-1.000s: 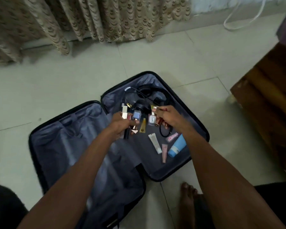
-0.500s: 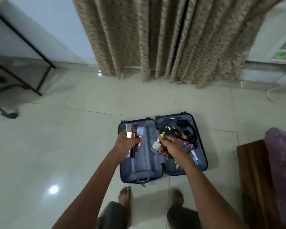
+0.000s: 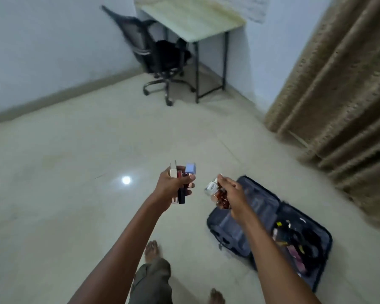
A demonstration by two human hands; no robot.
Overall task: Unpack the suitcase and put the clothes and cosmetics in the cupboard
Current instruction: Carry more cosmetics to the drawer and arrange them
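My left hand point(image 3: 173, 185) grips a bundle of cosmetics point(image 3: 185, 178): slim lipstick-like tubes and a small bottle with a pale blue cap. My right hand point(image 3: 230, 194) holds more cosmetics point(image 3: 215, 191), among them a small clear perfume bottle and reddish-brown items. Both hands are raised over bare floor. The dark suitcase point(image 3: 233, 229) lies open on the floor at lower right, partly behind my right forearm. Its right half holds black cables and a few pink items point(image 3: 294, 242). No cupboard is in view.
A black office chair point(image 3: 160, 60) and a light-topped desk point(image 3: 191, 20) stand against the far wall. Beige patterned curtains point(image 3: 338, 95) hang on the right. My bare feet point(image 3: 151, 251) stand on glossy beige floor tiles point(image 3: 75, 172).
I have stood up and turned left, away from the suitcase, which has shifted to the lower right. Both hands have lifted the cosmetics out of the suitcase and hold them over the floor.
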